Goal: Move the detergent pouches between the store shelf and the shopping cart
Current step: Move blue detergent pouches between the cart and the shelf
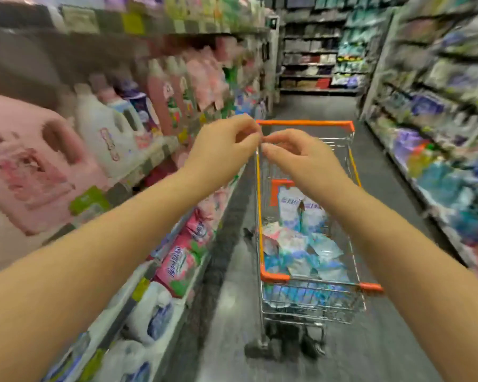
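Detergent pouches (301,249) fill the cart (305,123); above it left hand (224,150) and right hand (301,158) touch fingertips, curled, gripping nothing visible.

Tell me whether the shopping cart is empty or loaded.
Loaded: blue and white detergent pouches pile inside the shopping cart.

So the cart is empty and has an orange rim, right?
No. The cart does have an orange rim, but it isn't empty: the head view shows blue and white detergent pouches lying in it.
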`<state>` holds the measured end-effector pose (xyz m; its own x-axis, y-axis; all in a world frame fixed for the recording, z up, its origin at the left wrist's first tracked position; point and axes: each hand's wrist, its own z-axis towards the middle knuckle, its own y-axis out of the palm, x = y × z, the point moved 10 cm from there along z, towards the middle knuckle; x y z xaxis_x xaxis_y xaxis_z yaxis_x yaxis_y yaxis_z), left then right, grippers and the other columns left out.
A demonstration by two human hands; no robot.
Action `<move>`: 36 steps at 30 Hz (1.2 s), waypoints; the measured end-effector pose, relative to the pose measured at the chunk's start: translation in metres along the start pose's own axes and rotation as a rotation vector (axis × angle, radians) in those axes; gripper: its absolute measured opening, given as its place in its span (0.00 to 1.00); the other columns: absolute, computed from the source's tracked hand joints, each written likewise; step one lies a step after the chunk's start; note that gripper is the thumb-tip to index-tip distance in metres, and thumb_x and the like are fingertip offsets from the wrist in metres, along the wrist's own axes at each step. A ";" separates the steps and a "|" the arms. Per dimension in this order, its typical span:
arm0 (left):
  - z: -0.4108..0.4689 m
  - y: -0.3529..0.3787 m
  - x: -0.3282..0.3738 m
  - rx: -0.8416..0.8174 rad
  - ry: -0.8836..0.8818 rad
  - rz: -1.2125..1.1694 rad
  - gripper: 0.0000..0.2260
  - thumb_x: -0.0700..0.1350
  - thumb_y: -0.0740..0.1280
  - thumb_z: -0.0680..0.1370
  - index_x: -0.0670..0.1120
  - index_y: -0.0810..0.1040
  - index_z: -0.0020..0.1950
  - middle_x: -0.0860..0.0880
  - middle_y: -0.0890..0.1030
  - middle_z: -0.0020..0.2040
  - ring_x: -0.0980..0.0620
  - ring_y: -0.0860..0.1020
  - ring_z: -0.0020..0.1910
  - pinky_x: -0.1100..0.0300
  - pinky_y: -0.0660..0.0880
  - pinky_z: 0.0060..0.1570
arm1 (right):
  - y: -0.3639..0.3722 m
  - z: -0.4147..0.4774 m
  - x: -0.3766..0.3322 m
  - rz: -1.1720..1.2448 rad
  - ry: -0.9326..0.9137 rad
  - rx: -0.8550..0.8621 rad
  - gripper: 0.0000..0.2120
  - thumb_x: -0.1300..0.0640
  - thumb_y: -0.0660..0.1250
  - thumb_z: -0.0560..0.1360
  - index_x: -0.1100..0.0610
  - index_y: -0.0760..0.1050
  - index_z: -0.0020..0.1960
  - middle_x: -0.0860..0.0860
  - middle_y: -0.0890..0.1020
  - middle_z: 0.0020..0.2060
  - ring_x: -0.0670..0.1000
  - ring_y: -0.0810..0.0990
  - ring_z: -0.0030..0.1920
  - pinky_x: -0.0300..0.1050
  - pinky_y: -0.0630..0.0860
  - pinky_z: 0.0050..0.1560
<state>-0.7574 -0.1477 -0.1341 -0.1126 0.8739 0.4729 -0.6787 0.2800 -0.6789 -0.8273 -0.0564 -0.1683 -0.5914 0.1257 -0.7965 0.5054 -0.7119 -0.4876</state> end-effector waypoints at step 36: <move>-0.040 0.682 -0.217 -0.811 -0.931 -0.368 0.28 0.45 0.63 0.79 0.45 0.55 0.75 0.55 0.74 0.41 0.48 0.77 0.46 0.63 0.65 0.41 | 0.088 -0.011 0.725 0.499 1.596 0.268 0.18 0.46 0.58 0.79 0.55 0.71 0.35 0.53 0.76 0.31 0.52 0.73 0.32 0.43 0.69 0.35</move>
<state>-1.1670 -0.1310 -0.7223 -0.6976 0.1808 0.6933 -0.1824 0.8910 -0.4158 -1.2049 -0.0205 -0.7926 0.8428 0.2710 -0.4649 0.2217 -0.9621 -0.1589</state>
